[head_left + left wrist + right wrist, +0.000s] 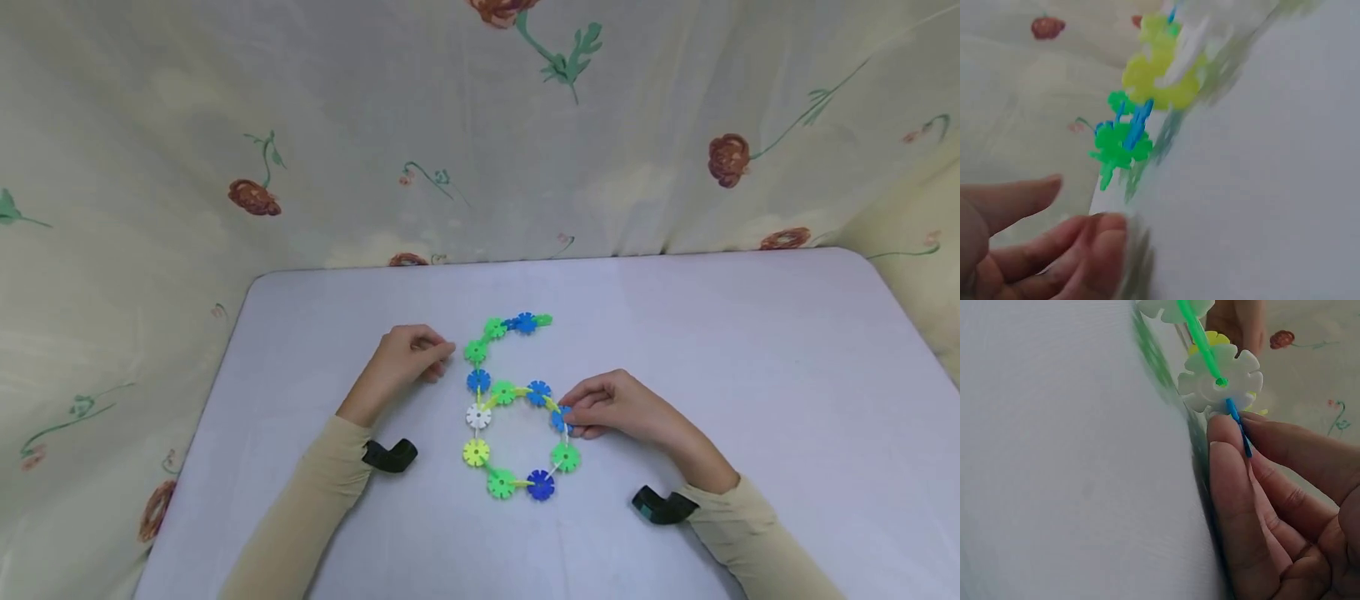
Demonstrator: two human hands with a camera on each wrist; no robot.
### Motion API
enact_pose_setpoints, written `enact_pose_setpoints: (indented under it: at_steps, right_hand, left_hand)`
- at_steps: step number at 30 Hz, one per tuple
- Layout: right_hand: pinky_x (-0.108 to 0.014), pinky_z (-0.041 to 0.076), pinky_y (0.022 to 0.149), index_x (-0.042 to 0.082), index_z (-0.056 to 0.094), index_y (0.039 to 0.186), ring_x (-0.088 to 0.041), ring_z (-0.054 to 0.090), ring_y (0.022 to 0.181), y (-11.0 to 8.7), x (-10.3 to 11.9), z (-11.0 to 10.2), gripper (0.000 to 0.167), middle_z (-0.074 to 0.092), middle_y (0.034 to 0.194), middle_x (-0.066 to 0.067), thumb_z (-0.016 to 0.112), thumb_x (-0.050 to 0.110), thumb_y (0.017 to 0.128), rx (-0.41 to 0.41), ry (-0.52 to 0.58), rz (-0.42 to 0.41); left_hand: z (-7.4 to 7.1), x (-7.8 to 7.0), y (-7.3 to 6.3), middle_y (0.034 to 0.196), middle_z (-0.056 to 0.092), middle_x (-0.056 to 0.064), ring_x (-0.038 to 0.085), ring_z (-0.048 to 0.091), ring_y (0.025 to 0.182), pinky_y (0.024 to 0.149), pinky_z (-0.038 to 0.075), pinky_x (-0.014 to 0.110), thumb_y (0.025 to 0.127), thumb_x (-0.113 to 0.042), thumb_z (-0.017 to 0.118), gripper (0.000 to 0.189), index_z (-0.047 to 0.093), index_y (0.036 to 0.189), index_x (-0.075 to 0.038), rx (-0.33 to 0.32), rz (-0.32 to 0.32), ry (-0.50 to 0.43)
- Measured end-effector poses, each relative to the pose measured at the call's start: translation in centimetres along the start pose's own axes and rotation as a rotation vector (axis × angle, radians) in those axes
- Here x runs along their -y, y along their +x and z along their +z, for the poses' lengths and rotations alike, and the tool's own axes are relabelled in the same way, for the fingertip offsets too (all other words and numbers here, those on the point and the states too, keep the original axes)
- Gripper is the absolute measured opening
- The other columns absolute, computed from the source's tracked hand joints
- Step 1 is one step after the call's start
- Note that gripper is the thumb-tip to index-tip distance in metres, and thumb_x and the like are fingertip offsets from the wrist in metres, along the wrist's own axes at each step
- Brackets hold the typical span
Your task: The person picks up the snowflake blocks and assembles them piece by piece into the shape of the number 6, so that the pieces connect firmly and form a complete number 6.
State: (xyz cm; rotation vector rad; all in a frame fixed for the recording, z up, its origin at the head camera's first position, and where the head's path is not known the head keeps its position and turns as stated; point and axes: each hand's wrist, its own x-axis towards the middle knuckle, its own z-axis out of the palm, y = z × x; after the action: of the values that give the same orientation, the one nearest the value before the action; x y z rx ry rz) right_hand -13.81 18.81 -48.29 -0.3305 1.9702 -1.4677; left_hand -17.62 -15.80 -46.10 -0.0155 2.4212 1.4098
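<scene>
Notched plastic snowflake discs, slotted together edge to edge, form a ring with a curved tail on the table. My right hand (618, 404) pinches a blue disc (558, 419) at the ring's right side between thumb and fingers. In the right wrist view that blue disc (1241, 434) is seen edge-on, joined to a white disc (1235, 378). My left hand (412, 354) is left of the tail with nothing in its loosely bent fingers. Nearest to it is a green disc (476, 351). In the left wrist view, a gap separates the thumb from the other fingers.
A white-covered table (750, 358) extends around the discs. Behind it hangs a pale curtain (600, 167) with a flower print. Black wrist mounts (390, 456) stick out from both sleeves over the tabletop.
</scene>
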Motion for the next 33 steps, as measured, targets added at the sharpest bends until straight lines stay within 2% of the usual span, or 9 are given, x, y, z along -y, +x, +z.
enact_pose_setpoints:
  at_steps: [5, 7, 10, 15, 25, 33]
  right_hand:
    - [-0.028, 0.065, 0.069, -0.013, 0.068, 0.118, -0.011, 0.076, 0.074, -0.2, 0.0, -0.1, 0.033, 0.078, 0.09, -0.011, 0.074, 0.01, 0.094, -0.026, 0.004, 0.011]
    - [-0.028, 0.065, 0.069, -0.013, 0.068, 0.117, -0.011, 0.076, 0.073, -0.3, 0.0, -0.2, 0.032, 0.077, 0.089, -0.011, 0.073, 0.009, 0.095, -0.033, 0.005, 0.013]
    - [-0.027, 0.065, 0.068, -0.014, 0.068, 0.116, -0.01, 0.076, 0.073, -0.4, -0.1, -0.1, 0.031, 0.077, 0.088, -0.01, 0.071, 0.009, 0.095, -0.04, 0.008, 0.013]
    - [-0.027, 0.065, 0.068, -0.013, 0.068, 0.116, -0.009, 0.075, 0.072, -0.3, -0.4, 0.2, 0.029, 0.077, 0.087, -0.009, 0.07, 0.008, 0.096, -0.041, 0.014, 0.022]
    - [-0.027, 0.065, 0.069, -0.012, 0.069, 0.116, -0.01, 0.076, 0.074, -0.4, -0.1, 0.3, 0.03, 0.078, 0.089, -0.009, 0.072, 0.009, 0.095, -0.036, 0.015, 0.031]
    - [-0.026, 0.064, 0.069, -0.013, 0.068, 0.116, -0.01, 0.076, 0.074, -0.6, 0.1, 0.1, 0.031, 0.077, 0.089, -0.01, 0.072, 0.01, 0.095, -0.033, 0.024, 0.039]
  left_hand:
    - [0.8, 0.8, -3.3, 0.082, 0.077, 0.009, 0.014, 0.073, 0.07, 0.067, 0.064, 0.028, 0.096, -0.022, 0.075, 0.022, 0.074, 0.101, 0.0, 0.253, -0.055, -0.025]
    - [1.4, 1.0, -4.2, 0.082, 0.078, 0.009, 0.014, 0.073, 0.07, 0.067, 0.064, 0.028, 0.095, -0.019, 0.076, 0.022, 0.074, 0.101, 0.002, 0.32, -0.069, -0.067]
    - [2.2, 1.4, -4.8, 0.083, 0.078, 0.008, 0.013, 0.074, 0.07, 0.067, 0.064, 0.027, 0.094, -0.017, 0.077, 0.021, 0.073, 0.102, 0.002, 0.371, -0.076, -0.125]
    - [2.7, 1.9, -5.2, 0.081, 0.078, 0.009, 0.011, 0.073, 0.068, 0.066, 0.063, 0.025, 0.095, -0.014, 0.075, 0.02, 0.073, 0.103, 0.004, 0.398, -0.063, -0.155]
    - [3.7, 2.1, -5.5, 0.072, 0.075, 0.002, 0.008, 0.071, 0.061, 0.058, 0.058, 0.021, 0.098, -0.02, 0.072, 0.023, 0.075, 0.098, 0.002, 0.36, -0.049, -0.127]
    - [4.1, 1.9, -5.4, 0.07, 0.074, 0.002, 0.008, 0.067, 0.054, 0.051, 0.052, 0.019, 0.099, -0.021, 0.071, 0.023, 0.074, 0.097, 0.002, 0.364, -0.026, -0.13]
